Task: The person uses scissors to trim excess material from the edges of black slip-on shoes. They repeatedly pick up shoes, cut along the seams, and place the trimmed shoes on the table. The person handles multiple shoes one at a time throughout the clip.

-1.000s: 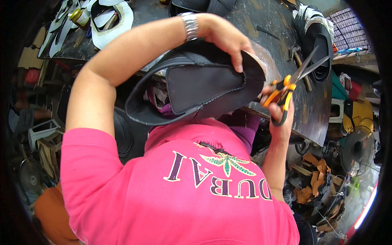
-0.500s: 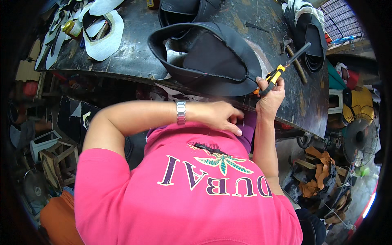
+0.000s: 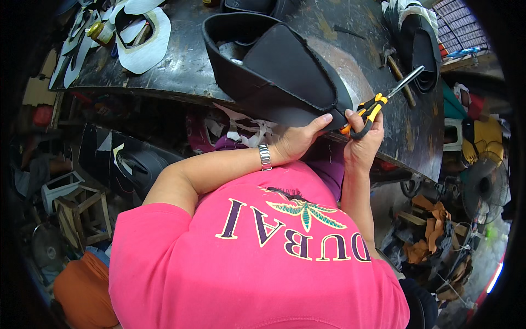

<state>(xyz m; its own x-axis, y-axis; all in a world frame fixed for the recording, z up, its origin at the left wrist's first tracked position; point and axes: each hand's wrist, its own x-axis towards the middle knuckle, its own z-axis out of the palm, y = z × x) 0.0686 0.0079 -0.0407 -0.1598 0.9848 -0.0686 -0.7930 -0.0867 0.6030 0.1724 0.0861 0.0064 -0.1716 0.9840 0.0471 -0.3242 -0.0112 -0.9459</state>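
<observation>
Fingers mostly hidden, the left hand (image 3: 300, 141) pinches the black leather piece (image 3: 290, 61) over the surface's (image 3: 408, 129) 6 o'clock edge; the piece's long axis runs from 10 to 4, narrow end at 4. The right hand (image 3: 365, 143) curls around scissors (image 3: 375, 109).

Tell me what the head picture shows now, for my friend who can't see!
A person in a pink shirt has one end of a black stitched piece in their left grip and yellow-and-black scissors in their right grip. A hammer lies on the dark table.
</observation>
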